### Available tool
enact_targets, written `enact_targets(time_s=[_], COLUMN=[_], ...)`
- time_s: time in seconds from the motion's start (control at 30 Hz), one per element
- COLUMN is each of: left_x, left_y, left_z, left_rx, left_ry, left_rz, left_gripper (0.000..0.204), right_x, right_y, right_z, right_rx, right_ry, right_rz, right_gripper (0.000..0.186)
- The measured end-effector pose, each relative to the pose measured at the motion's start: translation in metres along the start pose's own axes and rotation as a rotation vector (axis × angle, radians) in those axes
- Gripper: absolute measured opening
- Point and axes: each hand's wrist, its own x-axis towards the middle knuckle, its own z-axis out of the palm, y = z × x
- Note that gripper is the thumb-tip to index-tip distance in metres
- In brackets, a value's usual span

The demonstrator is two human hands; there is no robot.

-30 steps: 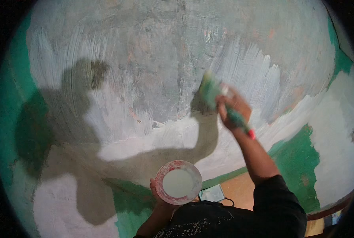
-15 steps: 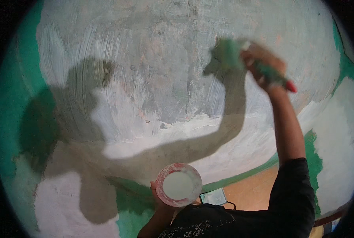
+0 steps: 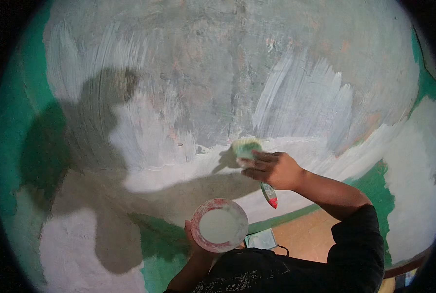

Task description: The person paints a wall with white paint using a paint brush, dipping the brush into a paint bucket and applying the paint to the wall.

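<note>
A wide paintbrush with a green handle and red tip is gripped in my right hand. Its pale bristles are at the wall, by the edge between the grey upper part and the whiter band; whether they touch it I cannot tell. Low in front of me, my left hand holds a round bowl, its rim smeared pink and white. White paint lies in the bowl. Most of my left fingers are hidden behind it.
Fresh white strokes cover part of the wall at the right, with older streaks at the left. Green paint shows along the left side. A flat lamp-like panel with a dark cable stands beyond the bowl. My shadow falls across the wall.
My right hand has brought the paintbrush down and left from high on the wall. A patch of white strokes now shows at the upper right. The bowl has barely moved.
</note>
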Motion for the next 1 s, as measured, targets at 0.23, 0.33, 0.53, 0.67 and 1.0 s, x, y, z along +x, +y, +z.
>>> enact_targets(time_s=[0.23, 0.33, 0.53, 0.67, 1.0], left_x=[0.006, 0.013, 0.003, -0.001, -0.005], left_y=[-0.002, -0.005, -0.007, -0.006, 0.001], left_z=[-0.013, -0.021, -0.01, -0.016, -0.006], left_rx=[0.021, 0.039, -0.256, -0.491, -0.363], left_ry=[-0.097, -0.15, -0.261, -0.124, -0.206], left_rz=[0.013, 0.023, -0.099, -0.05, -0.043], left_gripper=[0.092, 0.091, 0.094, 0.097, 0.097], right_x=[0.047, 0.075, 0.079, 0.035, -0.018], right_y=[0.083, 0.142, 0.146, 0.07, 0.044], right_z=[-0.06, -0.103, -0.113, -0.019, 0.012], right_rx=[0.214, -0.231, -0.466, -0.294, 0.444], right_ry=[0.058, 0.415, 0.703, 0.419, -0.138], right_rz=[-0.051, -0.05, 0.103, 0.096, -0.037], right_gripper=[0.014, 0.014, 0.028, 0.027, 0.021])
